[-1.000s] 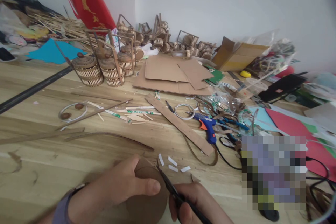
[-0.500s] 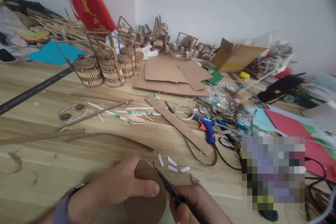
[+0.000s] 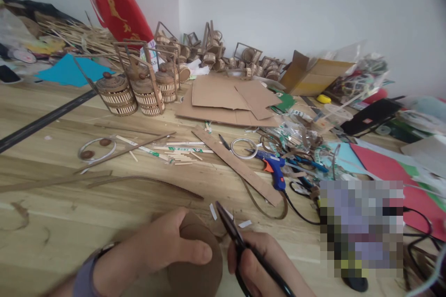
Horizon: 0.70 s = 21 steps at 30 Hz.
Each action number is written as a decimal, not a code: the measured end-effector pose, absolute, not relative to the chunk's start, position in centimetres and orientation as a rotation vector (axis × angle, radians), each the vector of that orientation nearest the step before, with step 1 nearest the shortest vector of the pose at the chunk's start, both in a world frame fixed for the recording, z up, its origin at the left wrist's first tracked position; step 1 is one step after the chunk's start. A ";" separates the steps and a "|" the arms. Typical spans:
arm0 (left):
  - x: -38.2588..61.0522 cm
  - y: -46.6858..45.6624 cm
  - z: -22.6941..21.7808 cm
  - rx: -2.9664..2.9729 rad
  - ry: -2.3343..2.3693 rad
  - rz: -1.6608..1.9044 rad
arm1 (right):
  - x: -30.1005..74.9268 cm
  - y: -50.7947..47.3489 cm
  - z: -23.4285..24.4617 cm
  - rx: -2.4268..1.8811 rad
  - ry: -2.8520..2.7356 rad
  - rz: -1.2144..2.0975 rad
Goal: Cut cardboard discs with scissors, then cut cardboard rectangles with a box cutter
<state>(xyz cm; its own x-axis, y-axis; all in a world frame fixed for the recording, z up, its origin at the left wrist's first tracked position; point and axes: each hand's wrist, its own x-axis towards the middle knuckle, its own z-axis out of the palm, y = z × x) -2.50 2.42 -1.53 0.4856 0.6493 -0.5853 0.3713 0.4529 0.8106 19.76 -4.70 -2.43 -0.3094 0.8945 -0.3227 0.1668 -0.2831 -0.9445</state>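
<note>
My left hand [image 3: 170,241] grips a rounded piece of brown cardboard [image 3: 204,260], its thumb lying across the top face. A curved line shows on the card near its upper edge. In my right hand [image 3: 261,260] is a pair of black-handled scissors [image 3: 232,227], the blades pointing up and away, just right of the cardboard and apart from it. Small white paper strips [image 3: 245,224] lie on the wooden table [image 3: 114,218] beyond the scissor tips, partly covered by the blades.
A blue glue gun [image 3: 273,164], a white ring [image 3: 244,148] and a long cardboard strip [image 3: 240,167] lie ahead. Cardboard sheets [image 3: 223,95] sit farther back, beside small woven lidded baskets [image 3: 116,95]. Red paper [image 3: 390,181] and cables are at right.
The scissors have come away from the cardboard's edge, and their blades have swung right with my right hand. My left hand keeps its hold on the card.
</note>
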 end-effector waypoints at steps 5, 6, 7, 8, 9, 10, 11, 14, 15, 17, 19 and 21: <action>-1.5 2.2 -0.4 1.195 0.907 0.227 | 19.1 -4.4 -2.0 -1.438 -1.335 1.661; -1.4 2.1 -0.2 1.228 0.907 0.239 | 18.9 -4.5 -2.1 -1.442 -1.327 1.648; -1.3 2.0 -0.1 1.255 0.921 0.250 | 18.7 -4.5 -2.2 -1.448 -1.316 1.630; -1.2 1.9 -0.2 1.266 0.935 0.259 | 18.5 -4.5 -2.2 -1.458 -1.307 1.605; -1.2 1.8 -0.3 1.250 0.940 0.269 | 18.3 -4.5 -2.3 -1.472 -1.303 1.586; -1.1 1.8 -0.5 1.204 0.936 0.292 | 18.2 -4.5 -2.2 -1.491 -1.296 1.576; -1.0 1.8 -0.7 1.136 0.928 0.330 | 18.1 -4.5 -2.2 -1.514 -1.281 1.576; -0.8 1.9 -1.5 0.896 0.941 0.541 | 17.8 -4.3 -1.7 -1.542 -1.221 1.591; -0.8 1.8 -1.7 0.809 0.943 0.614 | 17.7 -4.2 -1.5 -1.541 -1.196 1.582; -0.7 1.7 -2.0 0.655 0.892 0.705 | 17.4 -4.2 -1.3 -1.535 -1.147 1.522; -0.7 1.3 -2.1 0.586 0.794 0.717 | 17.2 -4.2 -1.2 -1.542 -1.087 1.441; -0.5 0.9 -2.3 0.616 0.728 0.678 | 17.0 -4.3 -1.4 -1.540 -1.056 1.375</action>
<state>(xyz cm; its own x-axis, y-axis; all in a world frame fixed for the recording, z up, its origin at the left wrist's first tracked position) -0.48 0.87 -2.26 0.5591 0.7331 -0.3872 -0.3333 0.6264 0.7047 17.03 -4.26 -1.35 0.0606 0.9428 -0.3279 0.0737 -0.3318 -0.9404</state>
